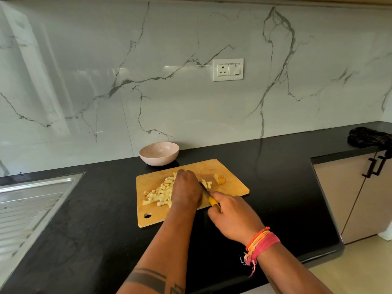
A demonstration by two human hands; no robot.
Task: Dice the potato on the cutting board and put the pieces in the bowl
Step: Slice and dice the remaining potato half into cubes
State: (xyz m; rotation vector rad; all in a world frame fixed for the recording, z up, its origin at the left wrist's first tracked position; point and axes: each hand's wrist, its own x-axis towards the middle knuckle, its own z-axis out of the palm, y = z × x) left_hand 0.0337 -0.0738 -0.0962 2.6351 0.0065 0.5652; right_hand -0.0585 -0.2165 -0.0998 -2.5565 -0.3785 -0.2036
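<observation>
A wooden cutting board (229, 174) lies on the black counter. A heap of diced potato (159, 193) covers its left half, a few more cubes (206, 184) lie right of my left hand, and an uncut potato chunk (219, 178) sits near the far right corner. My left hand (186, 189) rests over the middle of the board, fingers pointing away and down onto the pieces; what lies under it is hidden. My right hand (230, 217) grips a yellow-handled knife (213, 202), its blade running up beside the left hand. The pink bowl (159, 153) stands empty behind the board.
A steel sink drainboard (31, 200) takes up the counter's left side. A dark cloth (369, 137) lies at the far right by the wall. The counter edge drops off at the right toward cabinet doors (356, 194). A wall socket (228, 70) sits above.
</observation>
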